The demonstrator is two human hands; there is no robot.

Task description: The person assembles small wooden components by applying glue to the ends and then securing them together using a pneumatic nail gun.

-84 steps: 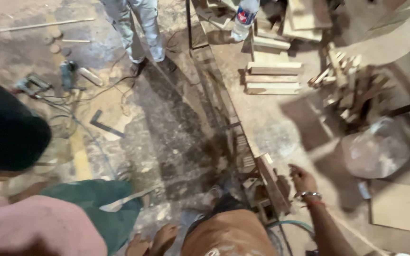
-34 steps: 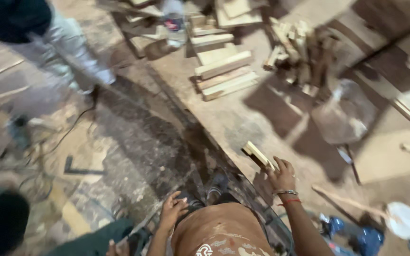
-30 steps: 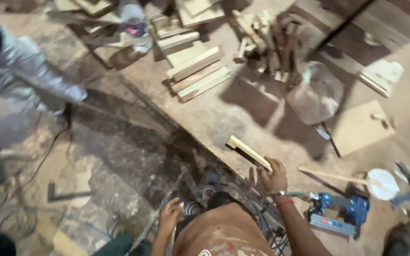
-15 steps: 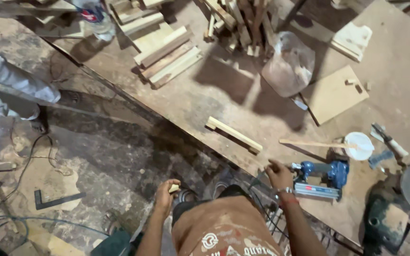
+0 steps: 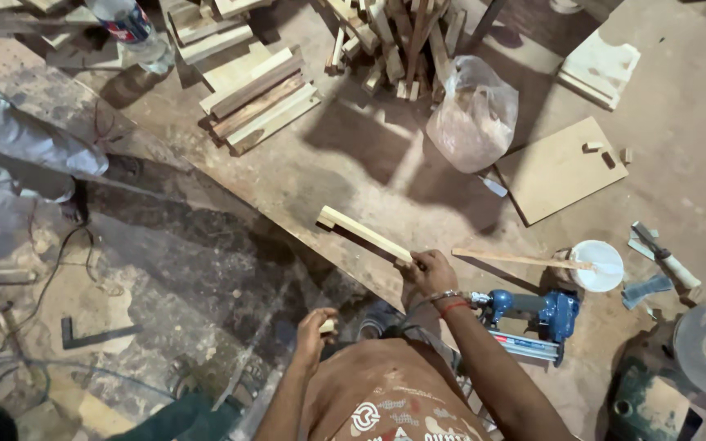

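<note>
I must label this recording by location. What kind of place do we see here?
Most likely a small woodworking workshop. A dusty workbench carries stacks of cut wood pieces and a blue nail gun. The right hand holds a wooden strip; the left hand holds a small wood block.

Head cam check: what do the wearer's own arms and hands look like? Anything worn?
Both arms are bare from the shoulder down, no sleeves and no gloves. The right hand has a metal bangle and a thin red band at the wrist. The left hand and its wrist carry nothing visible. Both hands have all fingers uncovered, with no tape or bandages showing.
</note>
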